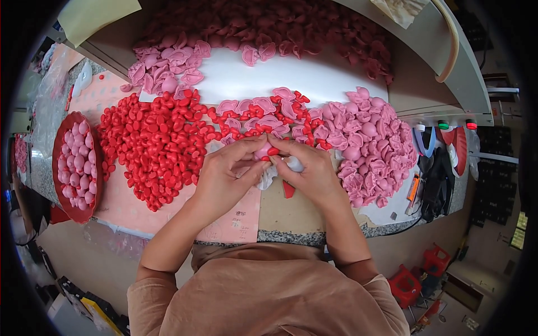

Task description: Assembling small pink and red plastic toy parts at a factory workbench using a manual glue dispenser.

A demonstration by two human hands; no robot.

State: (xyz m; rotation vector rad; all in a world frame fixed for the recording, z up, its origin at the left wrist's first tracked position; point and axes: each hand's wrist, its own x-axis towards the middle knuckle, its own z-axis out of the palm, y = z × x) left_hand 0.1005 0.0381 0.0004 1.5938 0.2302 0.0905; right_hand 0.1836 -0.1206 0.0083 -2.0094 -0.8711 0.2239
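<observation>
Both my hands meet above the front middle of the worktable. My left hand [227,168] pinches a small rounded pink plastic piece [261,152] between thumb and fingers. My right hand [314,171] closes on the same spot, its fingertips at a small glossy red piece [273,151] against the pink one. Fingers hide part of both pieces. A whitish rounded object [293,164] shows at my right palm; I cannot tell whether it is held. White crumpled material [267,178] lies under my hands, and a flat red scrap [288,190] is close by.
Left of my hands spreads a heap of red pieces [162,145]. Pink shell-like pieces [370,145] are heaped at right, with more on the white shelf surface [241,73] behind. A red tray [63,196] of round pink pieces stands far left. An orange-handled tool [414,187] lies at right.
</observation>
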